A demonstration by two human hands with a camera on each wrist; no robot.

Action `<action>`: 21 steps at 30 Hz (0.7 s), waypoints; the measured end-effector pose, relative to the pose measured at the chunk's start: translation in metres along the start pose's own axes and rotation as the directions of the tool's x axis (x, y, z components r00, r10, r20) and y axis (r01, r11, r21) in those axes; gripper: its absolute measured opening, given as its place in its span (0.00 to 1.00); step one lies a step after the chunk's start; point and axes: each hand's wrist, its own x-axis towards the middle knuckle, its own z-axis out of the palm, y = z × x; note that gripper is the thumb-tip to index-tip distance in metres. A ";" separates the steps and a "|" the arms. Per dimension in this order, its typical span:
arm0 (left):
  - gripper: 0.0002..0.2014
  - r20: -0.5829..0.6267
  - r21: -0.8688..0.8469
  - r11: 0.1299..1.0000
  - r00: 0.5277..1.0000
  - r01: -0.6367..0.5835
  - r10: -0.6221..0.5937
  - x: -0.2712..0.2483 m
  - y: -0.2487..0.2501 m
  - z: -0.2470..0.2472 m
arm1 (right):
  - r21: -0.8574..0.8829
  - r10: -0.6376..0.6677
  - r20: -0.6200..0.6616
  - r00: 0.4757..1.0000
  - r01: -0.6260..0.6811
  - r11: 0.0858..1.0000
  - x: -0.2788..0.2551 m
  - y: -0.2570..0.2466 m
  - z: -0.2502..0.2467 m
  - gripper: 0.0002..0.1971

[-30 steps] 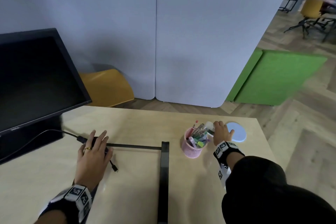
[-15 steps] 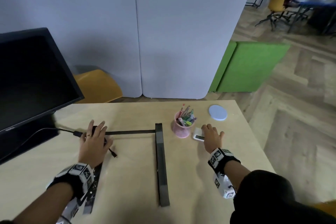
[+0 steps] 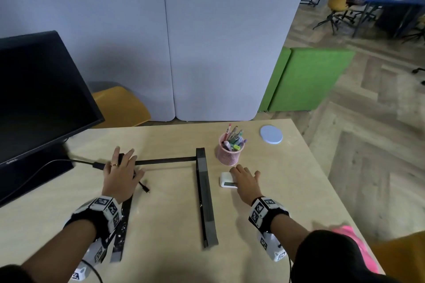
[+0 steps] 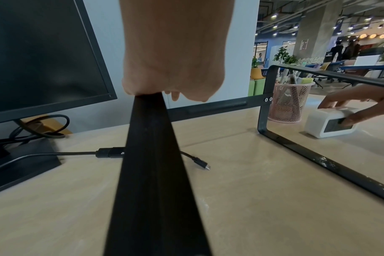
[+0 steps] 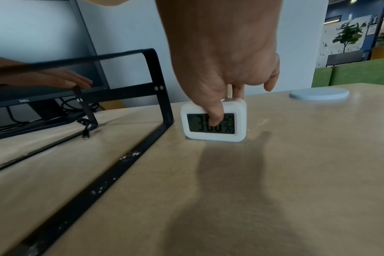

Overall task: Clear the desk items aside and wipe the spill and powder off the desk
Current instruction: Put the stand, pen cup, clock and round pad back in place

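Pinching the small white clock with my right hand, I have the thumb pressed on its display and the other fingers curled down behind its top; the clock stands upright on the desk under that hand. My left hand lies flat with straight fingers on top of the left rail of the black frame stand, holding nothing. The stand's right rail runs along the desk between my two hands, just left of the clock, and white powder speckles that rail. Beyond my right hand, close to the clock, stands a pink mesh pen cup, and farther right of it lies a pale blue round coaster. Under my left hand a black cable trails across the desk toward the monitor.
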 end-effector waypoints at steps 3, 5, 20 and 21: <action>0.21 -0.080 0.007 1.000 0.997 0.005 -0.005 -0.001 0.001 0.004 | 0.015 0.004 0.033 0.999 -0.005 1.000 0.002 0.000 0.000 0.18; 0.19 -0.167 0.020 1.000 0.986 0.000 0.003 0.000 0.005 0.005 | 0.039 0.013 0.051 0.999 -0.015 0.999 0.005 0.002 -0.005 0.18; 0.29 -0.036 -0.205 0.929 0.951 -0.309 0.308 0.053 0.146 -0.010 | 0.059 0.331 0.003 0.943 -0.331 0.942 0.078 0.100 -0.047 0.18; 0.29 -0.040 -0.201 0.925 0.946 -0.323 0.322 0.059 0.155 -0.008 | 0.048 0.347 0.013 0.938 -0.347 0.936 0.084 0.108 -0.047 0.19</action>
